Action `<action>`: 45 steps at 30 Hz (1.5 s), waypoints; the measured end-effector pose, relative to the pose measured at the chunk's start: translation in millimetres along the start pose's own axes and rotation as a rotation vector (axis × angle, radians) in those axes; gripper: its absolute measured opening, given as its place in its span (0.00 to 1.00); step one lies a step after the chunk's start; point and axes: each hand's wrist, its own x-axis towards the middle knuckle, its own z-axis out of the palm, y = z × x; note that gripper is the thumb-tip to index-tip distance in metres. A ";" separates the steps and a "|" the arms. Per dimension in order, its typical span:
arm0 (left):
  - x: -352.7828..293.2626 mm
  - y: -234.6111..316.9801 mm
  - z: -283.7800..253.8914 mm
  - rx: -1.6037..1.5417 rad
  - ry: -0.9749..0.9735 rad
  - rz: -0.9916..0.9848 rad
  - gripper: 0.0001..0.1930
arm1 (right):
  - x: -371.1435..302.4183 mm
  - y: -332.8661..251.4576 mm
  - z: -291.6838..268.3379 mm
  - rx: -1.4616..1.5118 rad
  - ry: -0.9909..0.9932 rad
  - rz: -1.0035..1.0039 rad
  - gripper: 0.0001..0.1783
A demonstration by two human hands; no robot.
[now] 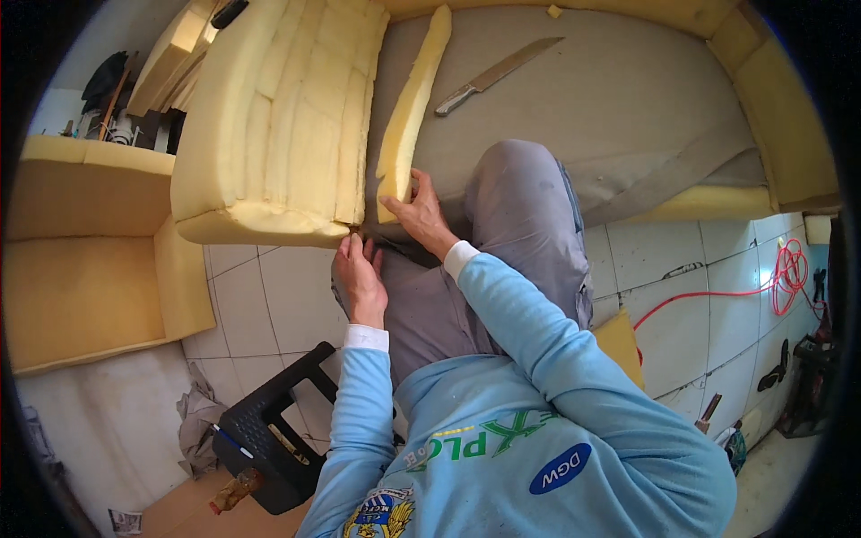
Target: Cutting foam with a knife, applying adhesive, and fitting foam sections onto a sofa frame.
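My right hand (pixel 421 213) grips the near end of a long, narrow yellow foam strip (pixel 414 117), thumb on one side and fingers on the other. The strip lies on the grey fabric seat (pixel 619 99), its tapered end pointing away from me. Just left of it stands a thick foam-padded armrest (pixel 282 117) with seams along its face. My left hand (pixel 363 282) is at the armrest's near lower corner, fingers bunched against the foam edge; their undersides are partly hidden. Beyond the strip, a large kitchen knife (pixel 498 77) rests on the seat, its handle toward me.
A foam-covered seat frame (pixel 85 287) stands at the left. Below it is a black plastic stool (pixel 269 439) with a bottle (pixel 235 490) beside it. A red hose (pixel 708 294) crosses the white floor tiles at right. Foam padding (pixel 789 125) borders the seat's right side.
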 end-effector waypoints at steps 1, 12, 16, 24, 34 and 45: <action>-0.4 0.7 -1.6 0.011 0.000 -0.004 0.29 | -1.2 1.0 1.8 0.006 0.006 0.008 0.45; 24.1 -14.7 -23.3 0.075 -0.044 -0.072 0.26 | -10.5 -6.0 13.4 -0.221 -0.087 -0.058 0.45; 42.4 -29.9 -22.0 0.086 -0.087 -0.028 0.22 | -3.3 5.4 11.8 -0.107 -0.074 -0.158 0.46; -0.7 -1.8 -24.5 0.392 -0.057 -0.040 0.19 | -26.0 -4.2 9.2 -0.391 -0.100 0.008 0.41; -48.0 271.4 31.3 0.787 -0.061 1.129 0.20 | -20.0 -36.5 -15.9 -0.412 0.166 -0.032 0.46; 42.2 299.9 26.1 0.975 -0.061 1.042 0.28 | -0.5 -66.6 -22.7 -0.492 0.458 -0.380 0.39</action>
